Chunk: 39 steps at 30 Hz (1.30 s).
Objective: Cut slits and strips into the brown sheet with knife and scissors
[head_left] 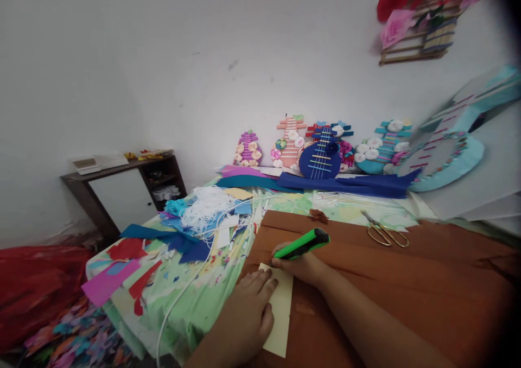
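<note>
My left hand (249, 313) lies flat on a pale yellow card strip (280, 316), fingers stretched out over its left side. In my right hand (299, 267) is a green utility knife (300, 245) with a black end, slanting up to the right. Its lower tip is hidden by my fingers at the card's top edge. Under the card spreads a large brown sheet (366, 273) with creases. Gold-handled scissors (385, 232) rest on that sheet, beyond my right hand and to the right.
White string (205, 210) and coloured scraps cover the table's left side. A white cord (179, 297) runs along the green tablecloth (191, 308). Decorated paper lutes (321, 159) lean on the wall behind blue sheets (345, 185). A low cabinet (120, 197) stands far left.
</note>
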### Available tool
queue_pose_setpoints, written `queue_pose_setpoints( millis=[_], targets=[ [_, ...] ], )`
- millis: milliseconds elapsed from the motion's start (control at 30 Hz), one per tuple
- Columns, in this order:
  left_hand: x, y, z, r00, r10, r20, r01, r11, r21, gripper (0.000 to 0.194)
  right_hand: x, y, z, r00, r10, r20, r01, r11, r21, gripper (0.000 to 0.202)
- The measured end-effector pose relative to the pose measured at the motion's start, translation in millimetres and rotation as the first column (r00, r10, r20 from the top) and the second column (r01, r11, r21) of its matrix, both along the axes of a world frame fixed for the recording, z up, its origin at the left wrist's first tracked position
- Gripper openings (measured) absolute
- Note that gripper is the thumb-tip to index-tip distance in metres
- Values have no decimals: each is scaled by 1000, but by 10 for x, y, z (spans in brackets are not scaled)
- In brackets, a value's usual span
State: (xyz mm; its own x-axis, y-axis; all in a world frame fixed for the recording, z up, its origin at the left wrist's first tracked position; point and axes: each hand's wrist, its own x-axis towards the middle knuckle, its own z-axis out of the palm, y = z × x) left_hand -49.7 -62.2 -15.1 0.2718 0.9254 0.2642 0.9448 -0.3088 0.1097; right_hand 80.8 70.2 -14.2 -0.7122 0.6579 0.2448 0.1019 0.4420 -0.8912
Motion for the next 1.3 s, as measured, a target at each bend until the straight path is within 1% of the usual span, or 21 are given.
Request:
queue_pose_setpoints(
  millis=[167,333,433,567,667,800,1000,1300],
  targets=[
    [-8,7,-13,1000,-13,-4,13,999,31,49,47,8,23,1000,24,0,-24,999,-23,9],
    [9,-3,13,1000,-10,3,10,1000,26,47,54,9,35,999,35,30,-35,999,-6,7],
    [13,-7,24,1000,-3,8,3,1000,9,47,58,9,52,997,60,40,-59,998,-18,8],
    [4,-1,12,1000,3,11,-3,1000,5,48,100,6,106,997,69,45,-68,997,-21,10],
    [-3,5,-5,1000,-1,6,1,1000,8,48,123,5,130,994,75,78,-75,997,-5,9],
    [-3,1,-14,1000,-5,5,5,1000,21,47,121,11,122,991,76,106,-77,997,3,7],
    [-2,-4,-13,1000,-7,-28,8,1000,27,47,169,34,125,992,97,82,-95,995,-27,9],
    [-8,11,-21,998,-14,-59,16,999,30,48,210,53,133,989,120,88,-119,993,-15,5]
  ],
)
